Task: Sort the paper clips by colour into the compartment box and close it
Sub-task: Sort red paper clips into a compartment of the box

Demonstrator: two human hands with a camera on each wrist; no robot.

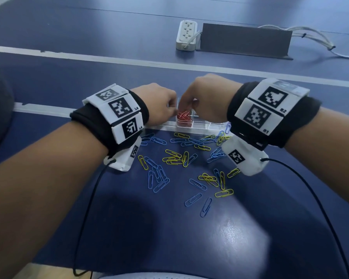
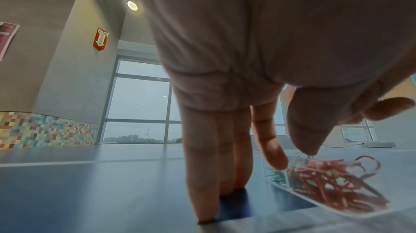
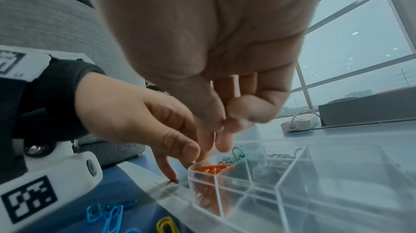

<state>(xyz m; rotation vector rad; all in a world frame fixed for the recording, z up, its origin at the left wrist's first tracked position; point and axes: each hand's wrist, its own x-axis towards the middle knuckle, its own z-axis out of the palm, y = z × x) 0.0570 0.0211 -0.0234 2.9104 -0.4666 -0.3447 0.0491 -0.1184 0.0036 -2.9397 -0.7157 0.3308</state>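
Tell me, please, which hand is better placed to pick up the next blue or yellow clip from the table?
Probably the right hand: its fingers hang loose above the red clips and bear on nothing. The left hand has fingertips planted on the table beside the compartment box, seemingly steadying it.

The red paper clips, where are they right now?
In the head view, the red paper clips sit heaped in the left end compartment of the clear plastic compartment box, between the left hand and right hand.

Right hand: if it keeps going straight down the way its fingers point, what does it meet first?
Probably the red paper clips heaped in the compartment box, directly under the right hand; depth is uncertain.
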